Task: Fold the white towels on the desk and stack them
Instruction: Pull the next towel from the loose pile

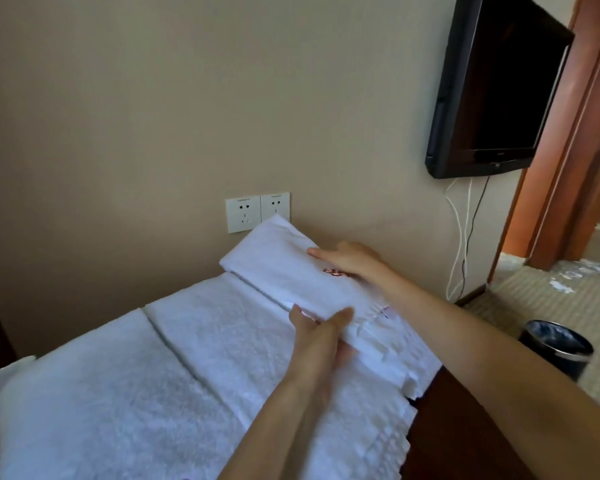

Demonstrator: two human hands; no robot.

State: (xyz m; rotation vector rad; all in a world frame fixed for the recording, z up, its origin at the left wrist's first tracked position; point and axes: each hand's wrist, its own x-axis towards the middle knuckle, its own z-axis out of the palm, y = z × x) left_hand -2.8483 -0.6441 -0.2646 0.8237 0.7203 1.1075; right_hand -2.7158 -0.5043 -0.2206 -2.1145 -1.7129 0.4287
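Note:
A small folded white towel [274, 265] with a red embroidered mark lies at the far end of the desk, against the wall. My left hand [321, 332] grips its near edge, thumb on top and fingers underneath. My right hand [350, 259] rests flat on its far right side, fingers straight and pointing left. It sits on larger folded white towels: one [229, 344] right under it and another [101, 410] closer to me. Together they cover most of the dark wooden desk [465, 427].
Two wall sockets [257, 213] sit just behind the small towel. A black TV [499, 84] hangs on the wall at right, with cables [461, 237] dangling below it. A dark waste bin [555, 348] stands on the carpet right of the desk, near a doorway.

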